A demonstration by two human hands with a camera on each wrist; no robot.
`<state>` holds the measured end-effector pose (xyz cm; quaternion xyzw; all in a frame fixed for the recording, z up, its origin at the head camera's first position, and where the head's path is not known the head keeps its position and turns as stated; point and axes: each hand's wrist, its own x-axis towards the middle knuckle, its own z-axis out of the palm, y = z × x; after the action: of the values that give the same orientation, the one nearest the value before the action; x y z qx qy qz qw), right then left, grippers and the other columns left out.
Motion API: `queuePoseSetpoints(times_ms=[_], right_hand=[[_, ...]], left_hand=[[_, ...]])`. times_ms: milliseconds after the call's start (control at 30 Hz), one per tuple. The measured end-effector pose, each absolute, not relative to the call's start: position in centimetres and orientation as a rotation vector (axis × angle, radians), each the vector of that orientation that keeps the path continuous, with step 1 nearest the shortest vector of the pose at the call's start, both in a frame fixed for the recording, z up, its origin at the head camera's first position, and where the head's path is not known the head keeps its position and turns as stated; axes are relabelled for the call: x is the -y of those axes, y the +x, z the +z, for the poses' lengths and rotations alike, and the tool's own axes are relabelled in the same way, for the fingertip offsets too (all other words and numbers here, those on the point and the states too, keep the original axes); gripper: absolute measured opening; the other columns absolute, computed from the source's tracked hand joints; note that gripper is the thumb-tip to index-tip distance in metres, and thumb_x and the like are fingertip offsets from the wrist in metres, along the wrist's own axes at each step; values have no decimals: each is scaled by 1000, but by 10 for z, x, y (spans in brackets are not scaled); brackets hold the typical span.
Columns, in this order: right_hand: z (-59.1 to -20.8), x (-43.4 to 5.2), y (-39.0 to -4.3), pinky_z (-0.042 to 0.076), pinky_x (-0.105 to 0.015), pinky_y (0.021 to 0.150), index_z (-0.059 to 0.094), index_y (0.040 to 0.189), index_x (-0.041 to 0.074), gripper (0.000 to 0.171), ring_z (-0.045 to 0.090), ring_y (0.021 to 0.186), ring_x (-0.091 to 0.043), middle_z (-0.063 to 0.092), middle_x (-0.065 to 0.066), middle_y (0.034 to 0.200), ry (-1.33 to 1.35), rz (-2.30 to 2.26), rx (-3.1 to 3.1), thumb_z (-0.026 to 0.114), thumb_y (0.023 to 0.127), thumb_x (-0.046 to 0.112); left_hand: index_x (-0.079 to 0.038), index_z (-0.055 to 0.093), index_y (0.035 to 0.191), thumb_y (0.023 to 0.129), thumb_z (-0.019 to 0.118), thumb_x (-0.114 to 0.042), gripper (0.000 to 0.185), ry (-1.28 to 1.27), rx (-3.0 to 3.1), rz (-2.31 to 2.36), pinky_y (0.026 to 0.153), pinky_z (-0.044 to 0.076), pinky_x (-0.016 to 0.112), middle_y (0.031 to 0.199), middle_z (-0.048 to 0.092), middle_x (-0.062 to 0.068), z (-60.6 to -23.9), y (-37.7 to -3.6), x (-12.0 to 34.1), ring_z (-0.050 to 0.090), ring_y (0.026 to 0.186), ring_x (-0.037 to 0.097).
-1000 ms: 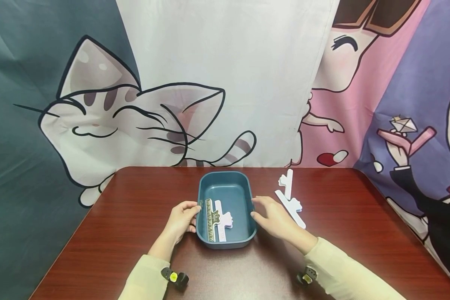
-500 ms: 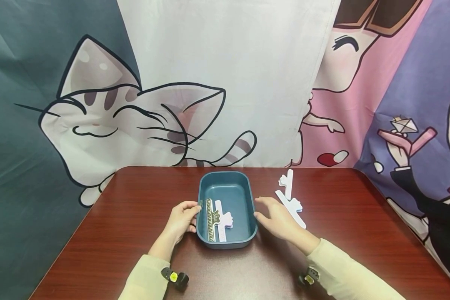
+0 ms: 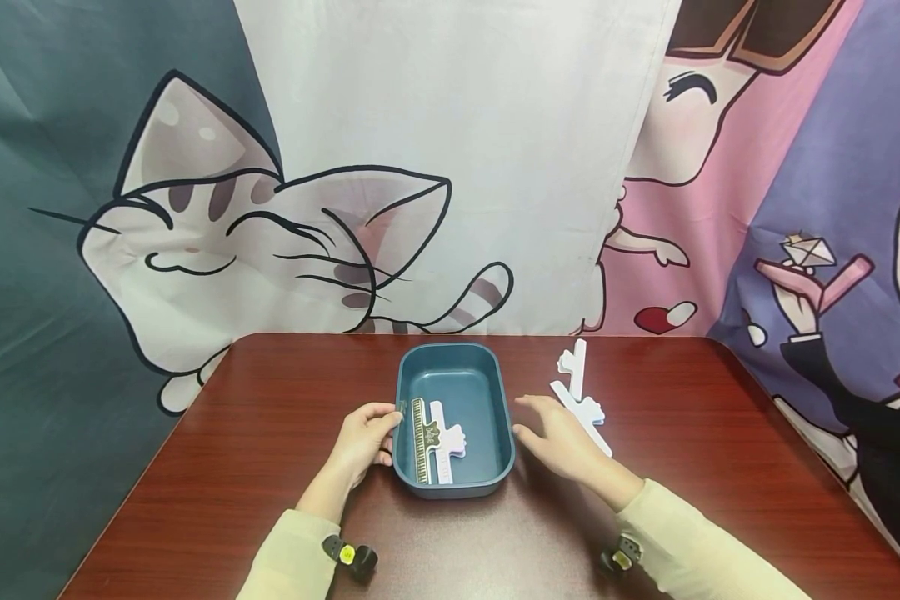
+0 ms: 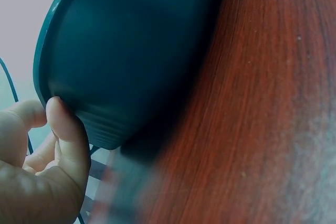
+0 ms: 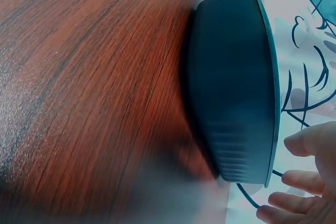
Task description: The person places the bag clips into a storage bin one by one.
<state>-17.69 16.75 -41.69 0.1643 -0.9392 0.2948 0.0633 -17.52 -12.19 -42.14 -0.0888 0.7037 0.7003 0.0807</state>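
A dark teal rectangular bin point(image 3: 474, 400) stands on the table. Inside it, a clip with a gold ruler-like pattern point(image 3: 421, 442) lies beside a pale lilac-white clip point(image 3: 441, 446). My left hand point(image 3: 363, 437) pinches the bin's left rim between thumb and fingers; in the left wrist view the thumb point(image 4: 65, 121) presses the bin's outer wall. Just off the right side, my right hand point(image 3: 558, 437) is held with relaxed fingers and nothing in it. The right wrist view shows a gap between its fingertips and the bin's wall point(image 5: 236, 87).
Two white clips, an upper one point(image 3: 579, 371) and a lower one point(image 3: 581, 417), lie on the table beyond the right hand, their ends close together. The reddish-brown table point(image 3: 285, 375) meets a cartoon-printed curtain point(image 3: 420, 100) at its back edge.
My right hand has drawn slightly right, away from the bin's right rim it was touching. The left hand, the bin and the clips stay where they were.
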Motion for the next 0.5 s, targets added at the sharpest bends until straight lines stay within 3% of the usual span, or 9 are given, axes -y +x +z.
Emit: queuePoseSetpoints(times_ms=[200, 500], right_hand=[[-418, -171, -178, 42, -49, 103, 55, 126, 0, 45, 52, 122, -33, 57, -19, 128, 487, 864, 2836, 64, 87, 19], [-420, -176, -178, 43, -50, 102, 55, 126, 0, 45, 53, 121, -34, 58, -19, 127, 474, 845, 2844, 65, 86, 18]], left_hand=[[8, 52, 119, 90, 56, -8, 33, -257, -2103, 2095, 41, 45, 23, 64, 56, 1, -423, -177, 122, 48, 47, 8], [3, 55, 117, 89, 61, -12, 33, -289, -2116, 2107, 37, 44, 23, 63, 56, -1, -454, -193, 126, 48, 46, 8]])
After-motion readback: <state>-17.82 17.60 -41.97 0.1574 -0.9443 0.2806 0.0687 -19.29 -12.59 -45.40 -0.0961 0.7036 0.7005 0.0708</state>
